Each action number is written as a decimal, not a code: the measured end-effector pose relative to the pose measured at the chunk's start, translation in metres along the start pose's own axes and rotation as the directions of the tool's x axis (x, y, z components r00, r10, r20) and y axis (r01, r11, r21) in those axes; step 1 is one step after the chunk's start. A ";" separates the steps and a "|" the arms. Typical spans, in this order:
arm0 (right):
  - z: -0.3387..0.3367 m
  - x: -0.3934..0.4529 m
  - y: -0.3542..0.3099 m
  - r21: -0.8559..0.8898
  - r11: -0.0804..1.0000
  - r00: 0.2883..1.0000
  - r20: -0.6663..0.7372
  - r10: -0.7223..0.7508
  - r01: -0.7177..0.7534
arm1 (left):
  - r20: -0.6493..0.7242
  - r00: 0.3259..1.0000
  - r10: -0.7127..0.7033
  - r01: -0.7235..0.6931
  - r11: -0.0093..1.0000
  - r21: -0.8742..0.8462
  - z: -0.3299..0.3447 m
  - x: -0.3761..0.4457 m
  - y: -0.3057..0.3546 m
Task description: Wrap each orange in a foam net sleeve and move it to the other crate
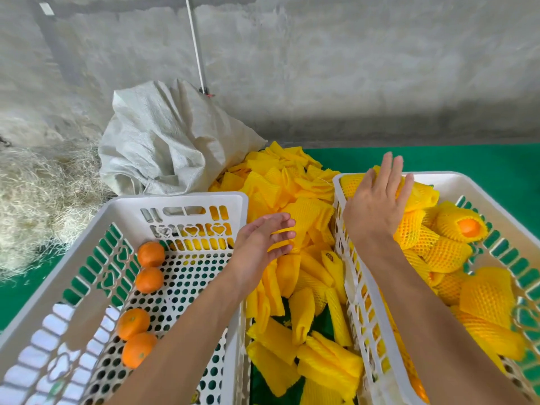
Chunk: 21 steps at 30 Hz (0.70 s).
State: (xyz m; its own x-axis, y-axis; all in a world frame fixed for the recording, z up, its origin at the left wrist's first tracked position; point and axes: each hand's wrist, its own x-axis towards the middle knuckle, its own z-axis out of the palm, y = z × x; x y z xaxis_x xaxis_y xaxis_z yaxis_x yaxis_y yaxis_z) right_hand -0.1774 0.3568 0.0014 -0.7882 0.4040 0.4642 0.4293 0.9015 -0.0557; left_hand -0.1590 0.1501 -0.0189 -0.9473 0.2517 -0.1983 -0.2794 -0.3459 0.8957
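My right hand (pixel 377 200) lies flat, fingers straight, on a wrapped orange (pixel 420 197) at the far corner of the right crate (pixel 473 178); it presses or rests there and grips nothing. My left hand (pixel 263 244) hovers with its fingers loosely spread and nothing in it, over the pile of loose foam net sleeves (pixel 304 217) lying between the crates on the green surface (pixel 467 159).

Four bare oranges (pixel 150 254) sit along the outer wall of the left crate (pixel 175 200), away from that hand.

The risk I see: the right crate is heaped, so the wrapped fruit under my palm could roll off the rim if I lift carelessly. One wrapped orange (pixel 469 228) just right of that hand shows bare skin at its open end; its sleeve may slip. The flat sleeves overlap, so I might pick up two.
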 end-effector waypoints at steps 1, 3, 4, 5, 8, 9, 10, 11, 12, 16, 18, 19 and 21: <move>-0.001 -0.002 -0.004 0.006 1.000 0.999 -0.045 0.013 -0.013 | 0.003 1.000 0.002 -0.002 1.000 0.007 0.000 0.000 0.000; -0.003 -0.004 -0.011 0.037 0.999 0.993 -0.115 0.023 -0.019 | 0.006 1.000 -0.002 0.001 1.000 0.013 -0.001 -0.001 -0.001; -0.003 -0.004 -0.014 0.058 0.998 0.991 -0.131 0.005 0.003 | 0.003 1.000 -0.002 0.002 1.000 0.009 -0.001 0.000 -0.001; -0.003 -0.005 -0.018 0.078 0.996 0.990 -0.135 -0.035 0.046 | 0.000 1.000 -0.002 0.002 1.000 0.003 -0.002 0.001 0.000; 0.006 -0.016 -0.032 0.117 0.956 0.962 -0.065 -0.264 0.270 | -0.029 1.000 -0.002 0.001 0.999 -0.034 0.000 0.003 0.001; 0.011 -0.023 -0.038 0.123 0.932 0.939 -0.001 -0.344 0.342 | -0.040 0.999 0.000 -0.003 0.999 -0.052 0.000 0.004 0.002; 0.017 -0.031 -0.043 0.141 0.909 0.907 0.103 -0.408 0.393 | -0.049 0.999 0.004 -0.007 0.997 -0.078 0.000 0.004 0.003; 0.024 -0.039 -0.048 0.172 0.892 0.858 0.248 -0.450 0.418 | -0.053 0.999 0.004 -0.010 0.994 -0.112 -0.001 0.004 0.004; 0.031 -0.046 -0.051 0.206 0.880 0.778 0.411 -0.475 0.428 | -0.051 0.999 0.000 -0.008 0.988 -0.153 -0.003 0.003 0.005; 0.053 -0.068 -0.061 0.334 0.839 0.327 0.809 -0.489 0.430 | -0.032 0.998 -0.052 0.040 0.953 -0.301 -0.010 0.003 0.011; 0.057 -0.078 -0.066 0.405 0.824 0.222 0.829 -0.514 0.397 | -0.032 0.997 -0.069 0.055 0.945 -0.321 -0.011 0.002 0.011; 0.057 -0.082 -0.069 0.446 0.821 0.201 0.822 -0.533 0.355 | -0.032 0.997 -0.075 0.060 0.944 -0.325 -0.011 0.002 0.011; 0.057 -0.089 -0.073 0.498 0.810 0.228 0.788 -0.572 0.310 | -0.030 0.996 -0.084 0.069 0.939 -0.336 -0.011 0.002 0.010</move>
State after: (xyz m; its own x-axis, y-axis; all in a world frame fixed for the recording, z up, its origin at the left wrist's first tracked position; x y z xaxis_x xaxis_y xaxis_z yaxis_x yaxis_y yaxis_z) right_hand -0.1643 0.2638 -0.0863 -0.7725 -0.3012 -0.5591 -0.1163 0.9326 -0.3418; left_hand -0.1656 0.1371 -0.0145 -0.9249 0.2528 -0.2841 -0.3803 -0.6114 0.6939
